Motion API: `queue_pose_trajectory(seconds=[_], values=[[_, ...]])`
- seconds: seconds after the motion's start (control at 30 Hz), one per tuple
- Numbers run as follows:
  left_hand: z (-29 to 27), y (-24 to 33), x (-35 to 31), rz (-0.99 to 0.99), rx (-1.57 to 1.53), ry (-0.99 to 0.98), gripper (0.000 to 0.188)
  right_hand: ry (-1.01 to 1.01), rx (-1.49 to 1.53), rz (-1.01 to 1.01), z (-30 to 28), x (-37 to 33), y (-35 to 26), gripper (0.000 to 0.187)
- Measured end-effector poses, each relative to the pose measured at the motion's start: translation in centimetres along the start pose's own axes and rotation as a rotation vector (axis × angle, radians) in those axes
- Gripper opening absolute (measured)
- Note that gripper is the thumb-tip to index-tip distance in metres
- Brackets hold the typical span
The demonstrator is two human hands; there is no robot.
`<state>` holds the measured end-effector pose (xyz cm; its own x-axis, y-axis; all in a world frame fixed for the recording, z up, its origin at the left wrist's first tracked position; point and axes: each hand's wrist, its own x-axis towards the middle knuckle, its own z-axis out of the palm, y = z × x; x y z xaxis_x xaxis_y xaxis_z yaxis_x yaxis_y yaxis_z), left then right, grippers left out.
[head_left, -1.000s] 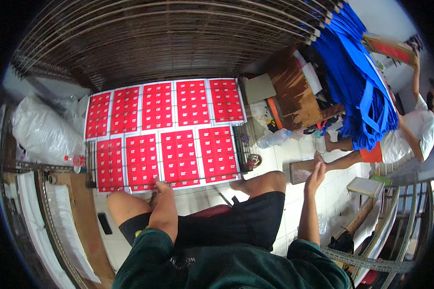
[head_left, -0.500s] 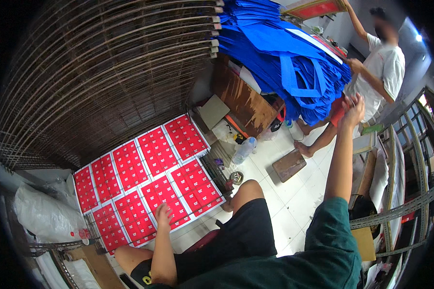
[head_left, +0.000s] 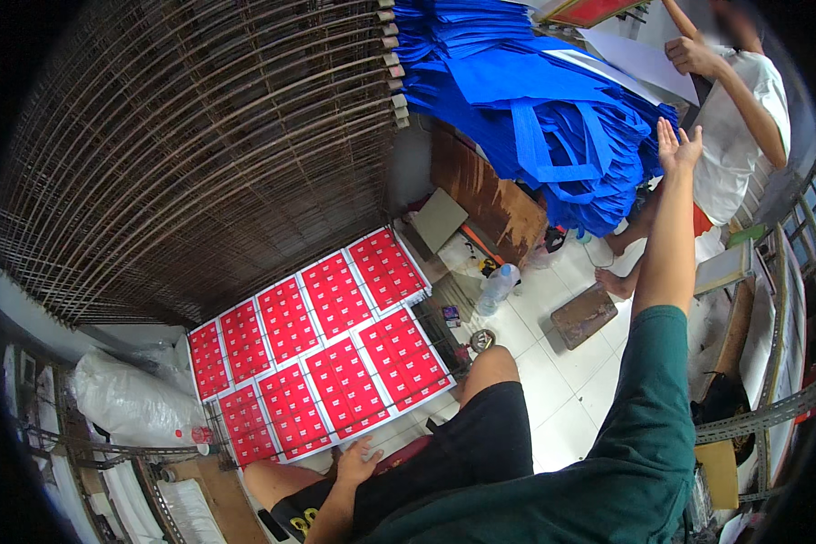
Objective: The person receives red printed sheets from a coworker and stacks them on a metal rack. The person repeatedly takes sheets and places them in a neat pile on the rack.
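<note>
My right arm reaches far out to the right, and my right hand (head_left: 680,148) is open, fingers spread, with nothing in it. It is nearest to the stack of blue fabric bags (head_left: 553,136) with loop handles; whether it touches them I cannot tell. Beyond the bags lies a white sheet (head_left: 642,65), close to a co-worker's hand (head_left: 694,57). My left hand (head_left: 358,462) is low by my thigh, fingers apart and holding nothing, beside the near edge of the red-and-white printed sheets (head_left: 335,385) laid out on a wire rack.
Many raised rack tiers (head_left: 208,154) rise at the left. A co-worker in a white shirt (head_left: 743,136) stands at the far right beside a red screen frame (head_left: 598,9). A plastic bottle (head_left: 497,290), a metal bowl (head_left: 482,340) and a brown block (head_left: 585,317) are on the tiled floor.
My left hand has dropped from over the printed sheets toward my thigh. My right hand's fingers have spread. A white sheet now shows beyond the bags, and the co-worker's arms have shifted.
</note>
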<state>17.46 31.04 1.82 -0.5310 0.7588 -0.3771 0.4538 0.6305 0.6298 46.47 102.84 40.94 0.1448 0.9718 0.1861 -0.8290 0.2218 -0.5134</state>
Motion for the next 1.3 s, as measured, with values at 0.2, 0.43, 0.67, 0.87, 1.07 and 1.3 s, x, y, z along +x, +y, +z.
queue_pose_trajectory(seconds=[0.2, 0.43, 0.67, 0.87, 1.07, 1.3], values=[[0.3, -0.3, -0.5, 0.004, -0.026, 0.023, 0.047, -0.186, 0.091, 0.103, -0.8, 3.5, -0.5, 0.090], [0.3, -1.0, -0.6, -0.024, -0.011, 0.022, 0.045, -0.138, -0.108, 0.262, 3.1, 1.1, -0.2, 0.066], [1.7, -2.3, 0.4, -0.048, 0.021, -0.074, 0.050, -0.309, -0.490, 0.172, 4.5, 1.7, -0.7, 0.036], [0.8, -1.0, 0.6, -0.008, 0.061, -0.094, 0.054, -0.381, -0.427, -0.198, 6.5, -0.1, -2.4, 0.036], [1.0, -0.6, -0.1, 0.096, 0.078, -0.102, 0.057, -0.619, -0.221, -0.302, 7.1, -10.6, -2.7, 0.034], [-2.3, 4.7, -3.1, 0.036, 0.099, -0.220, 0.059, -0.608, -0.187, 0.243, 6.2, -33.1, 2.7, 0.049]])
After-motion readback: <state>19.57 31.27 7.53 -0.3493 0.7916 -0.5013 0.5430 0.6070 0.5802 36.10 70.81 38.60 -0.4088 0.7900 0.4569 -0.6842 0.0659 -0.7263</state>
